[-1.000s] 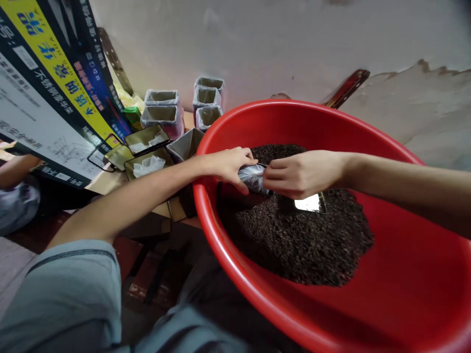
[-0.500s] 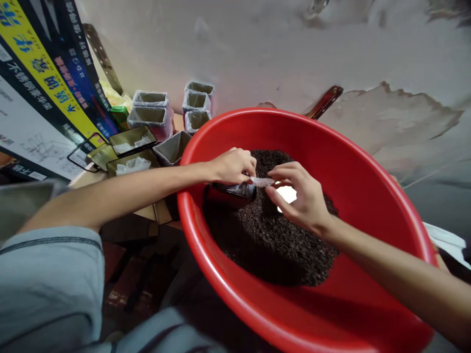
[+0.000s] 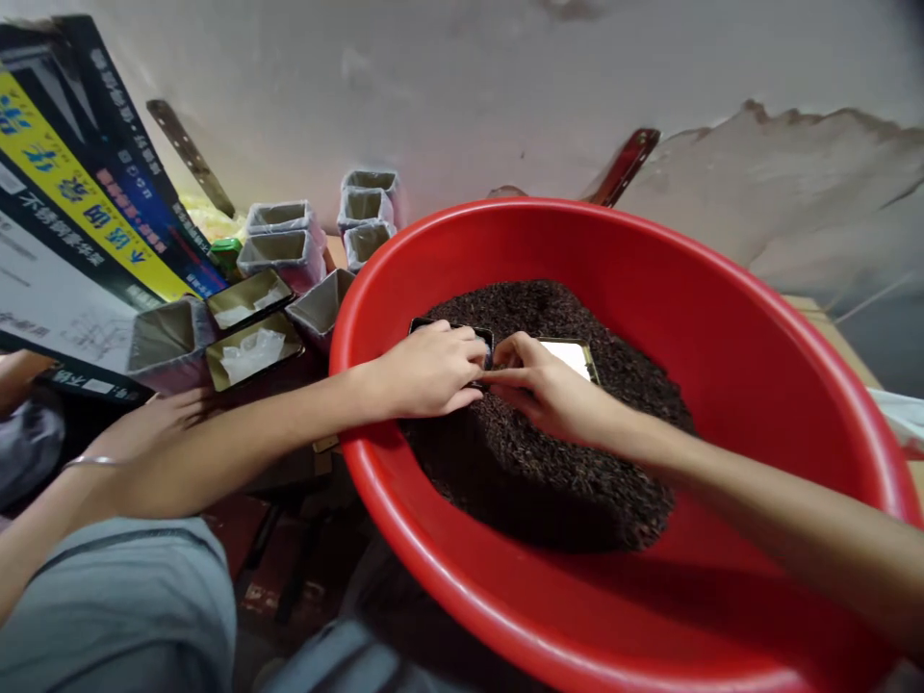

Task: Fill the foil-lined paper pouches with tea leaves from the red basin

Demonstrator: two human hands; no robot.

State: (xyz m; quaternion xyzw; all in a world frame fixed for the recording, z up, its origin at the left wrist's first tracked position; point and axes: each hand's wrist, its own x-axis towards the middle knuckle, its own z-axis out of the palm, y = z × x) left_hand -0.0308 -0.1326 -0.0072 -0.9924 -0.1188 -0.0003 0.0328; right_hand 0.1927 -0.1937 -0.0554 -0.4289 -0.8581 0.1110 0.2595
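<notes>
In the red tub (image 3: 613,226) lies a mound of dark, dry loose leaf (image 3: 577,481), like tea. A dark rectangular tin (image 3: 420,324) stands in it at the left, mostly covered by my hands. My left hand (image 3: 433,372) wraps over the tin's top, fingers together. My right hand (image 3: 552,390) meets it at the tin's right edge, thumb and fingers pinched; what they hold there is hidden. Just behind my right hand, a gold-rimmed tin lid (image 3: 570,356) shines bright white on the leaf.
Several plastic-wrapped open tins (image 3: 285,252) stand left of the tub. Two gold lids (image 3: 252,356) with crumpled clear plastic lie nearer. A co-worker's hand (image 3: 166,419) touches another open tin (image 3: 169,337) at far left. A printed carton (image 3: 87,192) leans behind.
Both hands have come down and together over the tin; the strip of clear plastic between them is out of sight. A co-worker's arm and tin have entered at left. The view has shifted.
</notes>
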